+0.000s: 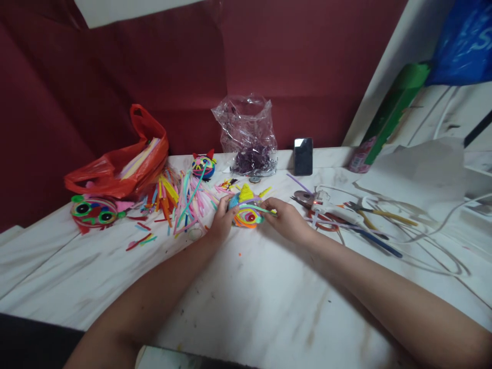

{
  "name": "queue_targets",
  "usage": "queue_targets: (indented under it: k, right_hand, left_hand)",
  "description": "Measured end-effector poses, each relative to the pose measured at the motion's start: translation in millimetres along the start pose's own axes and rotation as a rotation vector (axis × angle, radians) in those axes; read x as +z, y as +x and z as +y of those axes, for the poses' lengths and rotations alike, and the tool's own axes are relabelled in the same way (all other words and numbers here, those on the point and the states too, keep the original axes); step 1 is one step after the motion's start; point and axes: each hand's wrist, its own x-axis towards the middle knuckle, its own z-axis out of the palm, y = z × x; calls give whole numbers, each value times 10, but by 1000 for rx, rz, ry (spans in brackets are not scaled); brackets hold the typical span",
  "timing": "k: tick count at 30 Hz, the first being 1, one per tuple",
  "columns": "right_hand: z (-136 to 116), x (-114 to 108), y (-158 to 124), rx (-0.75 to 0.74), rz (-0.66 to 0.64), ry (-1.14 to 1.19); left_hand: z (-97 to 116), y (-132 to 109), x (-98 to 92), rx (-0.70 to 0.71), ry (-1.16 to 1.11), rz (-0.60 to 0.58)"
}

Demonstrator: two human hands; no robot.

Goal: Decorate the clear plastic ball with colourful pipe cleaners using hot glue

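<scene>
A small colourful craft figure (249, 211) with a yellow horn-like top and a red round eye stands on the marble-patterned table, between my two hands. My left hand (223, 218) is wrapped against its left side, beside some blue strands. On the other side, the fingers of my right hand (282, 218) are pinched on a light green strip (258, 208) that runs across the figure's front. The figure's back is hidden from view.
Fuzzy sticks (194, 200) and a red bag (151, 161) lie left, near two finished-looking figures (94, 212) (203, 165). Behind are a clear bag (251, 154) and a phone (303, 157). A glue gun (338, 210), pliers (388, 216) and cables lie right.
</scene>
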Motion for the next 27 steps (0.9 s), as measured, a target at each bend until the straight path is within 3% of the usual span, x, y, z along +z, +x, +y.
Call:
queue_targets:
  k: [4,10,15,20,27]
  right_hand:
    - [28,36,-31,-83,77,-47]
    - [54,41,-61,-221,48,-218]
    - [36,48,-66,-193,20,-294]
    - [-25,60,-79,-193,8,-342]
    - [-108,86,-103,-198,-37,-369]
  left_hand:
    - [-26,20,-2,-13,-54,2]
    - [-14,9,13,-29,-109,3]
    - [-7,-14,28,-45,-97,45]
    - [25,-76,108,-5,86,112]
    - [145,-137,222,-82,105,206]
